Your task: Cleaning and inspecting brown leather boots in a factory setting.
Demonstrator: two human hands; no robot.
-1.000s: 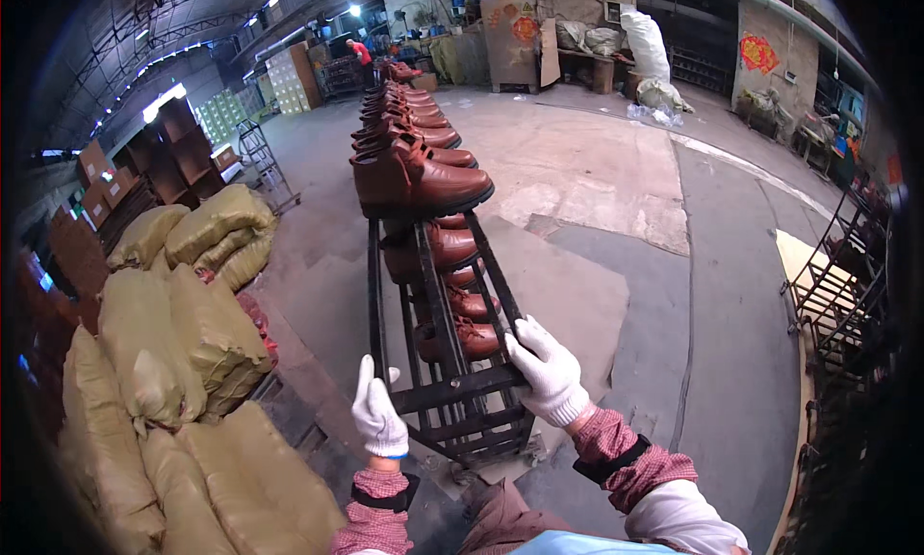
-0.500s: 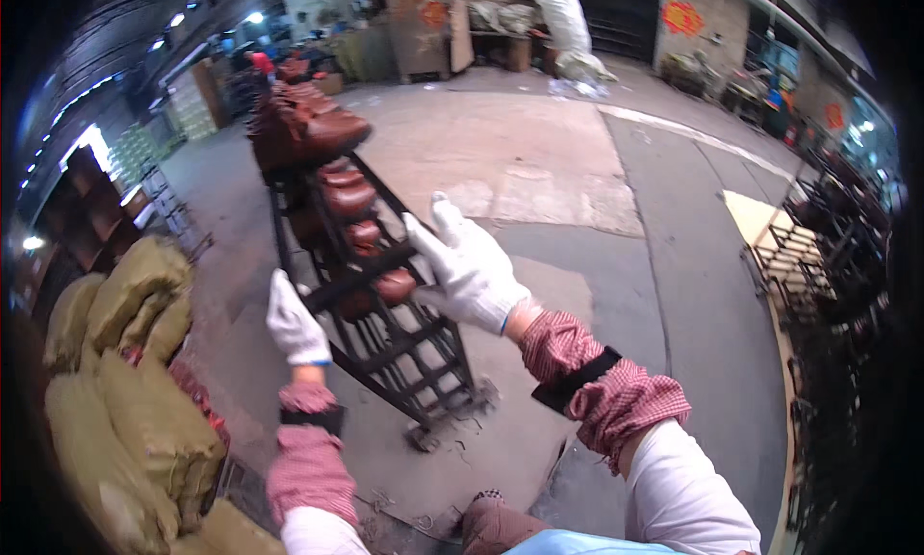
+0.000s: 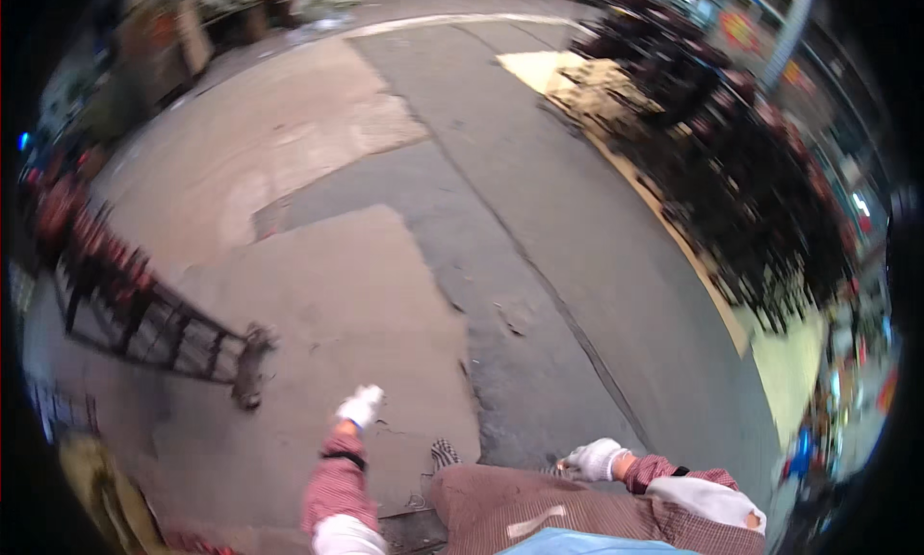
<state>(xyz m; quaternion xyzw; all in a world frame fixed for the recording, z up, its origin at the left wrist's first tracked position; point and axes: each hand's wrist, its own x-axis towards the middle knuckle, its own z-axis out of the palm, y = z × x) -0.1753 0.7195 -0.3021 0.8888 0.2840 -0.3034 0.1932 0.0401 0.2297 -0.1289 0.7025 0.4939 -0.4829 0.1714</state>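
My left hand (image 3: 360,407), in a white glove, hangs over the pale floor with its fingers curled in and slightly blurred. Nothing shows in it. My right hand (image 3: 592,460), also gloved in white, is low beside my brown trouser leg (image 3: 520,502). Its fingers are loosely stretched to the left and hold nothing that I can see. Off to the left, apart from both hands, stands a black wheeled rack (image 3: 159,329). Reddish-brown shoes (image 3: 91,237) sit on its shelves, blurred by motion.
A dense row of dark racks (image 3: 712,151) lines the right side, along a yellowish board edge (image 3: 664,213). Olive sacks (image 3: 106,492) lie at the lower left. At the far left back stand a brown cabinet (image 3: 149,50) and white bundles (image 3: 313,1).
Both hands have come off the rack and dropped toward my sides. My view has turned right, so the rack now appears at the far left and the dark racks show more fully.
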